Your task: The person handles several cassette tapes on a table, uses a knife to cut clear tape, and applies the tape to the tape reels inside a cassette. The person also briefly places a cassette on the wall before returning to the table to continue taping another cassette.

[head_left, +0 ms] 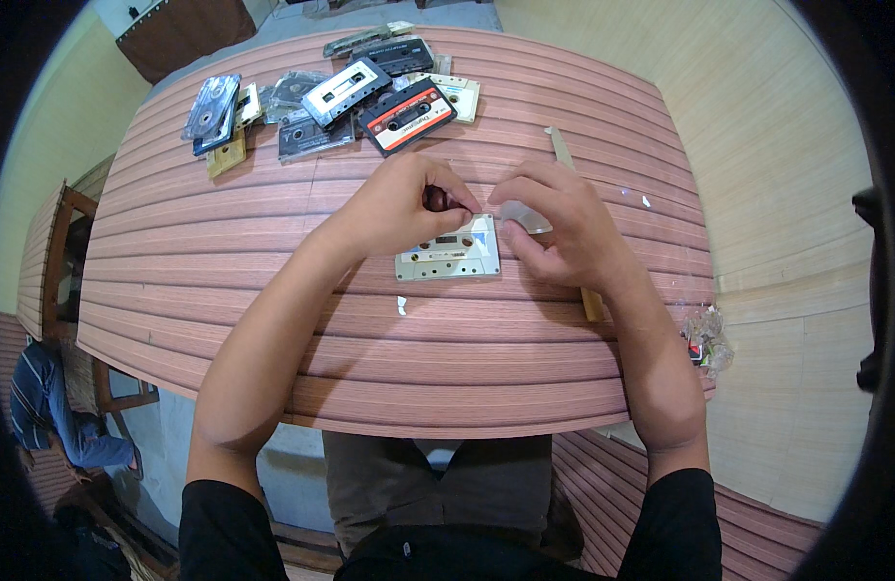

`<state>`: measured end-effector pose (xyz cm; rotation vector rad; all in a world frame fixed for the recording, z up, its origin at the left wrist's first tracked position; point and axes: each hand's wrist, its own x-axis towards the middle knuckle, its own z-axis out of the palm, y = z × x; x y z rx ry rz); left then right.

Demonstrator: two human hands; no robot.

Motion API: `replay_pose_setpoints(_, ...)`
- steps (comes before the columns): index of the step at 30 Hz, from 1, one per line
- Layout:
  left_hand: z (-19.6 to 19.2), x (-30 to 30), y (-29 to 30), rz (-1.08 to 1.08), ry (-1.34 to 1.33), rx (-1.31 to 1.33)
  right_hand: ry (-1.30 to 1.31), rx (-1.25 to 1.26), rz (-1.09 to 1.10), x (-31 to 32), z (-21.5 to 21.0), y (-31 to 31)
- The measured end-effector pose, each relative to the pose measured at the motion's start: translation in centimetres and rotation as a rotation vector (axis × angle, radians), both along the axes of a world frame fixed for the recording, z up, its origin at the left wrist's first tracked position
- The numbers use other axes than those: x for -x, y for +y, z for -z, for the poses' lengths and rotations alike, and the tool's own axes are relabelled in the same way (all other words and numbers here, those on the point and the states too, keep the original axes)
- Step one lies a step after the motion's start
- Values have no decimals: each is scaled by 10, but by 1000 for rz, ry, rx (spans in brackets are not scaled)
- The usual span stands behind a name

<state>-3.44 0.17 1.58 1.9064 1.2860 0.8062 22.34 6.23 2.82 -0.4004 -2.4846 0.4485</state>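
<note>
A pale cassette tape lies flat on the table in front of me. My left hand reaches over its upper edge, thumb and forefinger closed together near its far right corner. Whatever those fingertips pinch is too small to make out. Just to the right, my right hand curls around a whitish, translucent rounded object, whose kind I cannot tell. Under the right hand and forearm lies a long narrow tool with a pale flat end and a yellow end; its middle is hidden.
Several cassettes, some in clear cases, are heaped at the far side of the slatted-pattern table. A white scrap lies near the cassette. Crumpled clear plastic sits at the right edge, beside a wall. Another person sits at far left.
</note>
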Motion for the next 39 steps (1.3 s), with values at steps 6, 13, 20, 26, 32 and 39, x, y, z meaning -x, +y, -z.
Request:
replay_pose_setpoints(6, -1, -2, 0, -6, 19, 32, -19, 1, 7, 0, 0, -1)
replay_pose_setpoints(13, -3, -3, -1, 4, 14, -5, -29, -20, -2, -1, -2, -2)
replay_pose_setpoints(20, 1, -4, -1, -26, -27, 48, 79, 29, -85, 2, -4, 2)
replay_pose_setpoints(26, 2, -4, 0, -11, -42, 3, 122, 149, -106, 3, -1, 3)
replay_pose_setpoints(32, -1, -3, 0, -22, -15, 37, 183, 227, -100, 6, 4, 1)
replay_pose_setpoints(39, 0, -5, -1, -27, -6, 17, 207, 248, -75, 5, 6, 1)
